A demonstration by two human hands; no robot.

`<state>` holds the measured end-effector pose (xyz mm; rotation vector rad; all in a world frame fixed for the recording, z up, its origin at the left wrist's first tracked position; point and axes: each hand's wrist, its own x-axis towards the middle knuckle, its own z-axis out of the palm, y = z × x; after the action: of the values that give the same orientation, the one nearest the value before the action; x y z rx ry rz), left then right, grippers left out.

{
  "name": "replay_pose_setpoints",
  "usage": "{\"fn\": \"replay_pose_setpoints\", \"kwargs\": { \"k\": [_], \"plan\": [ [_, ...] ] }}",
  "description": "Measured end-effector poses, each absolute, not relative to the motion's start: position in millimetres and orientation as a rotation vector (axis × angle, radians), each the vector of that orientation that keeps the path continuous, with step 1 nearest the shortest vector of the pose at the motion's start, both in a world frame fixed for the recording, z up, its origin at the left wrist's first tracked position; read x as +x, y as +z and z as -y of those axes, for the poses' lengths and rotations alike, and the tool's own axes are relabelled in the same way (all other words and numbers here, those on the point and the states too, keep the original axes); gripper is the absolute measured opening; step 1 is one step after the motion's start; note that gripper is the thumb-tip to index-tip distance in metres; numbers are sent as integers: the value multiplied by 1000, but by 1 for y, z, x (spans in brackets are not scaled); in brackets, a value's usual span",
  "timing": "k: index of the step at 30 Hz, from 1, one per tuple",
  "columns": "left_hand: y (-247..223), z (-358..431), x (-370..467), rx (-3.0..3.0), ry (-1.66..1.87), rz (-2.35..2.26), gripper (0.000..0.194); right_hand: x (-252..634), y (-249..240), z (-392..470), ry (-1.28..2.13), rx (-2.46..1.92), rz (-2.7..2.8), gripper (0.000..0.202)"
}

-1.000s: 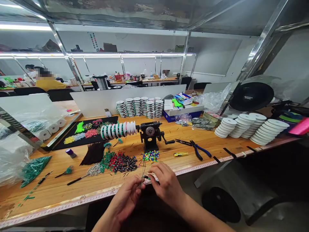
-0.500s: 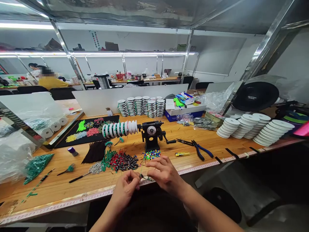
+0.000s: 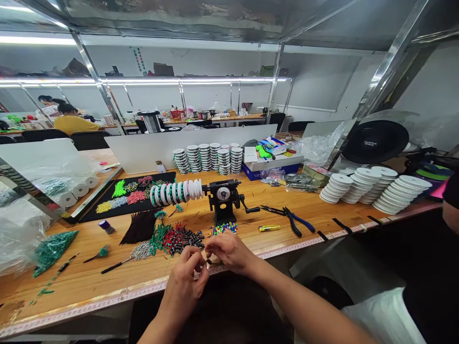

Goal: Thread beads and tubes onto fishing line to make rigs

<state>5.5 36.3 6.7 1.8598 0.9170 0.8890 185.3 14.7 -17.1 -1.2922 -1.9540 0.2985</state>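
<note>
At the bench's front edge my left hand [image 3: 188,273] is closed, thumb and forefinger pinching a small dark piece [image 3: 209,262]. My right hand [image 3: 229,253] is closed beside it, fingertips together close to the same piece; what they grip is too small to make out. Just beyond the hands lie a heap of black, red and green tubes [image 3: 179,240] and a pile of multicoloured beads [image 3: 225,228]. Behind the beads stands a black hand-cranked winder [image 3: 224,200] with white spools [image 3: 175,192] on its shaft.
Blue-handled pliers [image 3: 294,222] and a yellow tool [image 3: 268,228] lie to the right, near stacked white spools [image 3: 401,193]. A black mat [image 3: 107,196] with coloured piles lies left. A measuring tape [image 3: 143,290] lines the front edge. Another person's arm [image 3: 451,212] shows at the right edge.
My right hand has moved left and its fingers, spread before, have closed near my left hand. The view has shifted slightly. A person has come into view at the right edge.
</note>
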Motion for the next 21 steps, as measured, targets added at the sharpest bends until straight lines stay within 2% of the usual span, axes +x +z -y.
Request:
{"fn": "replay_pose_setpoints", "kwargs": {
  "k": [8,13,16,18,21],
  "plan": [
    [17,-43,10,1789,757,-831,22,183,-3,-47,420,-1415,1952,11],
    [16,-44,11,1701,727,-957,14,178,7,-29,303,-1540,1752,12],
    [12,-49,6,1572,611,-956,27,173,9,3,313,-1551,1541,6],
    [11,-52,4,1473,537,-920,37,169,5,23,507,-1493,1446,20],
    [12,-53,2,1372,490,-879,43,159,-10,39,1070,-1299,1252,23]
  ]
}}
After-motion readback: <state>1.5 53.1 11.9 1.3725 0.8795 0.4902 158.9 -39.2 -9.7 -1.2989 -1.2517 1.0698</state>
